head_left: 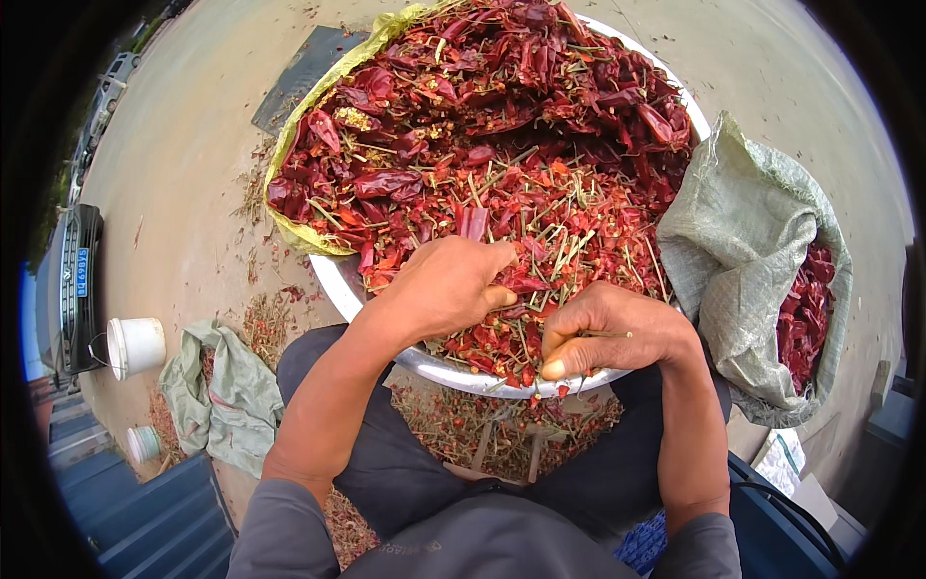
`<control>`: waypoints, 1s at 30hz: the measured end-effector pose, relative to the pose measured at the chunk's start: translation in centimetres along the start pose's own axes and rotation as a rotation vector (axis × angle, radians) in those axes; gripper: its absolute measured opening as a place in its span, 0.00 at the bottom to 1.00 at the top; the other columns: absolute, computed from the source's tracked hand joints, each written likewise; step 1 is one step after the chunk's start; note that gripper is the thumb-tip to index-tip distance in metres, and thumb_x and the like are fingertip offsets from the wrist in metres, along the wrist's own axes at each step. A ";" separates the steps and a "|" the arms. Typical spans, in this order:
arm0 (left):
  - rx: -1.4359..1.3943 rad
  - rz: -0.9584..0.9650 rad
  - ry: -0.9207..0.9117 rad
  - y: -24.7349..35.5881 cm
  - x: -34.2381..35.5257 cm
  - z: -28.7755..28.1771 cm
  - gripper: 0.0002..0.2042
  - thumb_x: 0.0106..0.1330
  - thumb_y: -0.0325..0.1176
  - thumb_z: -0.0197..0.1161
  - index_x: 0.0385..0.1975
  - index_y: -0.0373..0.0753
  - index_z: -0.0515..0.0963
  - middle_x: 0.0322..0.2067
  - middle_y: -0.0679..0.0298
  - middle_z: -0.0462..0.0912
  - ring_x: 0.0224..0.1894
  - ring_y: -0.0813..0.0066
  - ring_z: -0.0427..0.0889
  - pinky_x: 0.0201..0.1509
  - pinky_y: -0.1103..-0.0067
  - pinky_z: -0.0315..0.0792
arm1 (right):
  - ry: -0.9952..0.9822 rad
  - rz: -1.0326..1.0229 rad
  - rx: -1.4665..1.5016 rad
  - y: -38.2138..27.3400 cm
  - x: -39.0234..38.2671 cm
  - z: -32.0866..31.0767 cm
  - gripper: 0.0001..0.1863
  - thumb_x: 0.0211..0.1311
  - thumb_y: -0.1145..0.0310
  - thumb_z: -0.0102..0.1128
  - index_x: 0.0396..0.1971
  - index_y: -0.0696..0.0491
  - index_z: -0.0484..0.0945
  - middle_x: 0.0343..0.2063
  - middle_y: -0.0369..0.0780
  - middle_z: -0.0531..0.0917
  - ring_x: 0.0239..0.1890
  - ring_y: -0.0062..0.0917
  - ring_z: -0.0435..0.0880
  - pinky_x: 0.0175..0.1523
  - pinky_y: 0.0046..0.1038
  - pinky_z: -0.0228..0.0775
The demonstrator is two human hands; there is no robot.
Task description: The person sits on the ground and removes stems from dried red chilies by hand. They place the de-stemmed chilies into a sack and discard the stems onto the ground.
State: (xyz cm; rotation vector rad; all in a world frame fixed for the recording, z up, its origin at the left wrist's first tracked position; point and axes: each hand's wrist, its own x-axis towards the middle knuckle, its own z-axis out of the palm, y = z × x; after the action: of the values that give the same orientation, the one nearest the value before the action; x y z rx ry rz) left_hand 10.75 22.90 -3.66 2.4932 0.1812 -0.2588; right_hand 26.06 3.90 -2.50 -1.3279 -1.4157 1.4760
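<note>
A wide, pale metal basin sits in front of me, heaped with dried red chilies, loose stems and broken bits. My left hand is over the near part of the heap, thumb and forefinger closed around a dried red chili. Close to the basin's near rim, my right hand is closed in a pinch. A thin chili stem pokes out between its thumb and fingers toward the right. Most of the right fingers' undersides are hidden.
A yellow woven sack lines the heap's left side. At right stands a grey-green woven sack with red chilies in its mouth. A white bucket and a crumpled sack lie left. Chili scraps cover the ground between my legs.
</note>
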 end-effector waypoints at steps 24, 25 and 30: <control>0.090 0.303 0.510 0.0 1.9 0.9 0.15 0.42 0.16 0.60 0.32 0.38 0.77 0.25 0.60 0.74 0.28 0.56 0.76 0.29 0.64 0.70 | 0.601 0.101 -0.251 2.2 2.9 0.6 0.16 0.70 0.59 0.57 0.38 0.60 0.77 0.24 0.51 0.79 0.29 0.43 0.80 0.36 0.42 0.69; 0.088 0.330 0.567 0.2 1.9 1.0 0.15 0.42 0.16 0.60 0.32 0.39 0.78 0.25 0.60 0.73 0.28 0.57 0.76 0.29 0.64 0.70 | 0.579 0.151 -0.197 1.5 2.8 0.3 0.16 0.70 0.59 0.57 0.37 0.60 0.77 0.24 0.49 0.79 0.28 0.41 0.80 0.36 0.41 0.69; -0.202 0.229 0.748 0.9 2.3 1.3 0.11 0.55 0.21 0.68 0.39 0.38 0.80 0.35 0.58 0.83 0.37 0.64 0.84 0.39 0.74 0.76 | 0.633 0.178 0.010 0.2 3.0 0.3 0.14 0.71 0.63 0.56 0.43 0.59 0.78 0.24 0.43 0.77 0.30 0.31 0.78 0.37 0.35 0.69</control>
State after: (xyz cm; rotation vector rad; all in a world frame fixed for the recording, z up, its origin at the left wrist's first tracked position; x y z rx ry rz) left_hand 12.94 21.60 -4.70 2.2670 0.2056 0.7576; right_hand 25.09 6.60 -3.30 -1.7481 -0.8938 1.0189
